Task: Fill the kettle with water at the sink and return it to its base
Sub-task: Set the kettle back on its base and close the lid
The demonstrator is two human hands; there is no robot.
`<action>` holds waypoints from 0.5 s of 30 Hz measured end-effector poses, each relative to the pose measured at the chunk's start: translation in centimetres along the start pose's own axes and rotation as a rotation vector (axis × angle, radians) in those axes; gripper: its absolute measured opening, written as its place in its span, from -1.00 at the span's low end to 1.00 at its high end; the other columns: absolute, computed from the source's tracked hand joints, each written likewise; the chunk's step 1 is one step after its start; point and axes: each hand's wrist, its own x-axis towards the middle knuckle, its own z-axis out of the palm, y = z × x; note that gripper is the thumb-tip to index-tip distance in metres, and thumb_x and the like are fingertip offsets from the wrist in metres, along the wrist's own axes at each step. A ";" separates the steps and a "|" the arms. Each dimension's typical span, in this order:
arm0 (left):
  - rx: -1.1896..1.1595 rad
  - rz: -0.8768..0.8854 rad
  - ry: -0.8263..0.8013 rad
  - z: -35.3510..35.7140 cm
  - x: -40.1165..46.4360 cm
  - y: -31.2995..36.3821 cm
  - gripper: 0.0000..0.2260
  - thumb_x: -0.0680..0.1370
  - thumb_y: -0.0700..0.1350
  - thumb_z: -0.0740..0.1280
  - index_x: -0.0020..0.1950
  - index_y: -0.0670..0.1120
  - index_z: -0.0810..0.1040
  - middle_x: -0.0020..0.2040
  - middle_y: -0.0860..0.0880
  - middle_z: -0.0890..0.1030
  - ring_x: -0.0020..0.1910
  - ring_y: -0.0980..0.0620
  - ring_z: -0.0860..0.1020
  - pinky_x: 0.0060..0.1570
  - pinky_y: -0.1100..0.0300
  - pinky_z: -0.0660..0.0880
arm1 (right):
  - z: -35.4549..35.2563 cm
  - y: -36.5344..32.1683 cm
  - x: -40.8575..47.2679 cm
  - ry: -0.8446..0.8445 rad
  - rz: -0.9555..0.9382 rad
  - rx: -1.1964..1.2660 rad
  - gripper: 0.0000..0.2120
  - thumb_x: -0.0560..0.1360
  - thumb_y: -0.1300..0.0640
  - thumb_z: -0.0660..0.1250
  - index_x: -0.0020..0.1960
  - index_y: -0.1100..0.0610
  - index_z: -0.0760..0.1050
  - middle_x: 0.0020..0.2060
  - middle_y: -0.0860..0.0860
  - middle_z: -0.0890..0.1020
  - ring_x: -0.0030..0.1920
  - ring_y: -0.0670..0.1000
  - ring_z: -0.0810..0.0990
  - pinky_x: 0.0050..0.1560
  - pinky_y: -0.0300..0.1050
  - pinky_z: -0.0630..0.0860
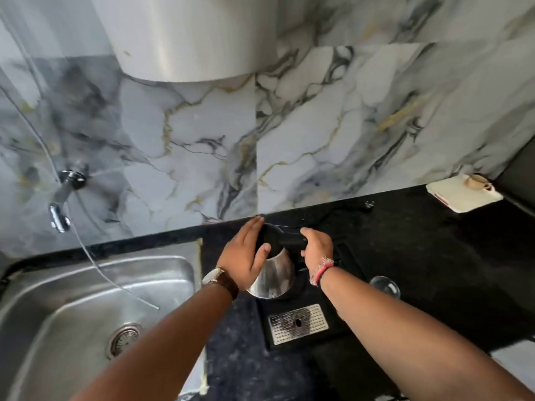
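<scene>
A steel kettle (pixel 275 274) with a black lid and black handle stands on the black counter, right of the sink. My right hand (pixel 317 248) is closed around the black handle. Pressed flat against the kettle's left side and lid is my left hand (pixel 246 254), fingers extended. The kettle's base is hidden beneath it, so I cannot tell whether it sits on the base. The steel sink (pixel 86 308) lies at lower left. A chrome tap (pixel 62 198) juts from the marble wall above it.
A black tray with a perforated metal grille (pixel 298 324) lies just in front of the kettle. A clear glass (pixel 385 286) stands to the right. A cream tray holding a small cup (pixel 463 193) sits at the back right. A thin hose (pixel 95 266) hangs over the sink.
</scene>
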 end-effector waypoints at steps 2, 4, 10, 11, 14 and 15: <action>-0.010 -0.032 -0.020 2.7 0.9 1.9 -0.43 0.65 0.17 0.10 0.61 -0.04 0.16 0.59 -0.09 0.23 0.53 -0.08 0.24 0.44 -0.02 0.26 | -2.8 0.2 1.8 -0.009 -0.007 -0.013 -0.75 0.23 -0.12 0.39 -0.43 0.06 0.61 -0.48 -0.06 0.57 -0.35 0.02 0.54 -0.28 0.01 0.46; -0.006 -0.065 -0.061 4.3 1.3 3.0 -0.41 0.65 0.18 0.09 0.62 -0.05 0.12 0.60 -0.10 0.20 0.56 -0.09 0.19 0.46 -0.08 0.25 | -4.5 0.9 3.0 -0.011 -0.003 -0.013 -0.66 0.24 -0.11 0.39 -0.40 0.19 0.54 -0.40 0.03 0.55 -0.30 0.07 0.52 -0.24 0.05 0.45; 0.106 -0.094 -0.173 6.5 3.8 3.3 -0.37 0.64 0.22 0.03 0.63 -0.06 0.05 0.62 -0.13 0.17 0.60 -0.06 0.08 0.48 -0.11 0.19 | -6.0 2.2 5.8 -0.020 0.111 0.041 -0.77 0.27 -0.02 0.39 -0.43 0.13 0.62 -0.48 -0.08 0.56 -0.41 -0.02 0.50 -0.33 -0.03 0.44; 0.139 -0.095 -0.191 6.6 4.2 2.9 -0.37 0.65 0.24 0.00 0.63 -0.06 0.04 0.62 -0.13 0.16 0.60 -0.06 0.05 0.48 -0.12 0.17 | -5.8 2.2 6.2 -0.022 0.118 0.045 -0.77 0.28 -0.02 0.39 -0.43 0.13 0.61 -0.45 -0.05 0.57 -0.40 -0.01 0.50 -0.34 -0.03 0.44; 0.202 -0.098 -0.238 6.7 5.2 1.9 -0.34 0.64 0.28 -0.03 0.64 -0.06 0.02 0.62 -0.12 0.17 0.59 -0.09 0.10 0.48 -0.12 0.19 | -5.1 2.5 7.5 -0.047 0.106 0.029 -0.75 0.30 -0.02 0.38 -0.41 0.15 0.53 -0.36 0.07 0.53 -0.33 0.07 0.48 -0.30 0.01 0.42; 0.200 -0.104 -0.236 6.7 5.5 1.7 -0.34 0.64 0.29 -0.03 0.64 -0.05 0.02 0.62 -0.12 0.17 0.58 -0.09 0.13 0.48 -0.11 0.20 | -4.8 2.4 7.8 -0.061 0.112 0.025 -0.77 0.30 -0.02 0.37 -0.41 0.11 0.53 -0.36 0.07 0.52 -0.33 0.06 0.47 -0.31 0.00 0.41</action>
